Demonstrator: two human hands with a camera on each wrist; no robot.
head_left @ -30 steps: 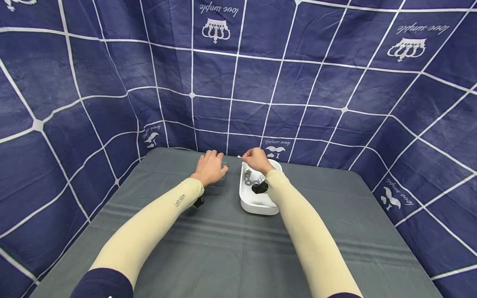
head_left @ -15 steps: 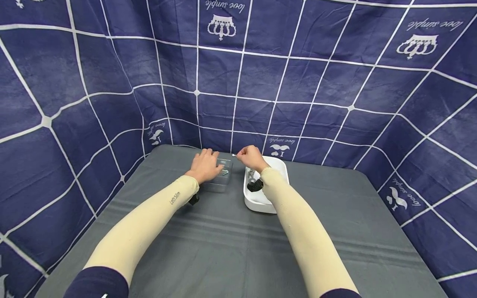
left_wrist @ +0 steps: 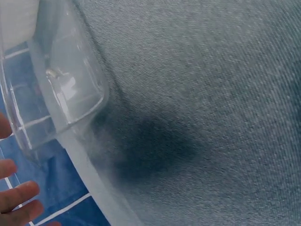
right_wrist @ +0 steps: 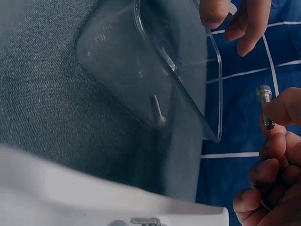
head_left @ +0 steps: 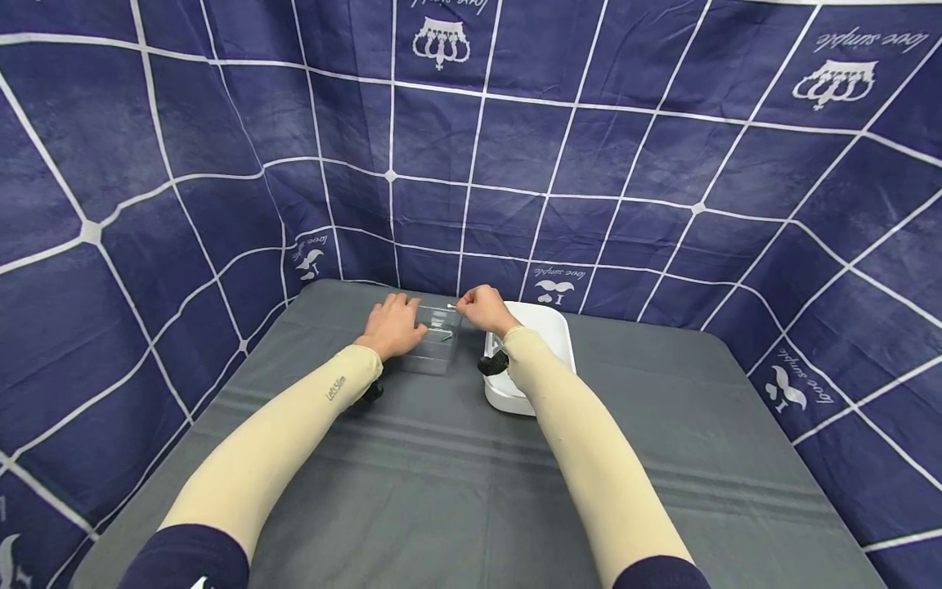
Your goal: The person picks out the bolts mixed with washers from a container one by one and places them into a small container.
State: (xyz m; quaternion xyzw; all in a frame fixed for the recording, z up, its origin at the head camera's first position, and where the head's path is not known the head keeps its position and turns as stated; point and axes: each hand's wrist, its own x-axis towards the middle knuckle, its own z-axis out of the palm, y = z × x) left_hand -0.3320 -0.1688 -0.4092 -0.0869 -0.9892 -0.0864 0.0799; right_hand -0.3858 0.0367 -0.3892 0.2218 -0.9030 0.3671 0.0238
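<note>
A: Right hand (head_left: pixel 482 307)?
B: Pinching a small metal bolt (right_wrist: pixel 265 106) between thumb and finger. Gripped by the threaded end; head sticks out to the left. Other fingers curled in.
A: Where's the bolt, exactly?
B: By the far right corner of a clear plastic box (head_left: pixel 421 367). Whether it is over the rim or just beyond, cannot tell.
A: Left hand (head_left: pixel 392 325)?
B: Fingers spread, at the box's left side. Contact with the wall: cannot tell.
A: Anything inside the box?
B: One slim metal piece (right_wrist: pixel 158 109), lying on the bottom toward the right side.
A: And to the right?
B: White tray (head_left: pixel 508 402), just beside the box, a gap between. Right forearm crosses above it. Metal part (right_wrist: pixel 146 221) inside, mostly cut off in the right wrist view.
A: Surroundings?
B: Grey cloth (head_left: pixel 441 491) under both containers. Blue curtain (head_left: pixel 545 147) with white lines on the far side. Cream sleeves (head_left: pixel 265 442) on both arms.
</note>
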